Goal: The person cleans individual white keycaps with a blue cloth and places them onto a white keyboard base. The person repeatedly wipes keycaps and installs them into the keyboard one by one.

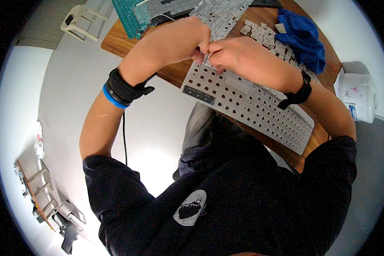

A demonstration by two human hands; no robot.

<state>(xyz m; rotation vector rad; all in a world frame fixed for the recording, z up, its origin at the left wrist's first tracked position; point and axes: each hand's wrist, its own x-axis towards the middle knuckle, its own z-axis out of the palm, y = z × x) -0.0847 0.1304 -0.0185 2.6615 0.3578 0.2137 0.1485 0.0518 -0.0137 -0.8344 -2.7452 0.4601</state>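
A white keyboard case [237, 85] with its keycaps off lies slantwise on the wooden table, rows of square key holes facing up. A dark strip with small marks is set in its near left corner. Over its far left edge my two hands meet. My left hand [195, 42] is bent down with its fingers closed. My right hand [238, 54] is closed too, fingertips pinched against those of the left. A small pale bit shows between the fingertips, but its kind is hidden. Just beyond the hands lies a grey sheet with printed circuit lines [221, 19].
Loose white keycaps [264, 35] are scattered right of the circuit sheet, beside a crumpled blue cloth [302, 38]. A green cutting mat [124, 16] and dark keyboard parts [168, 7] lie at the far left. A white tub [357, 96] stands past the table's right edge.
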